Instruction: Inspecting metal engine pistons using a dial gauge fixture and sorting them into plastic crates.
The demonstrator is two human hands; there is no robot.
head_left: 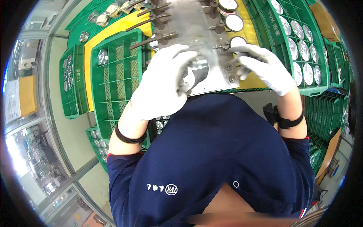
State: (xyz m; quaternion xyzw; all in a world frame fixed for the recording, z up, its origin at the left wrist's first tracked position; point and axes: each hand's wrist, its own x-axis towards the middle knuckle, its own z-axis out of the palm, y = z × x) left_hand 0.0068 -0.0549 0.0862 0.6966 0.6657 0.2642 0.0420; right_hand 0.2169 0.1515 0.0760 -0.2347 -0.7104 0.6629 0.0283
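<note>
My left hand (160,81), in a white glove, is wrapped round a shiny metal piston (200,69). The piston lies tilted over the near end of a grey metal plate (189,22), its hollow side partly hidden by my fingers. Dark stains mark the glove's fingertips. My right hand (262,66), gloved too, hovers just off the plate's right edge. Its fingers are bent and apart, with nothing seen between them. Closest to it are a bolt with a nut (228,67) on the plate and a round piston (238,41) beside the plate.
Clamp bars with handles (159,38) line the plate's left side. To the left, a green divided crate (99,98) holds one piston (102,56). At right stands a green crate (310,90) with rows of pistons. Yellow sheeting (257,81) covers the bench; glazed panels (26,125) stand far left.
</note>
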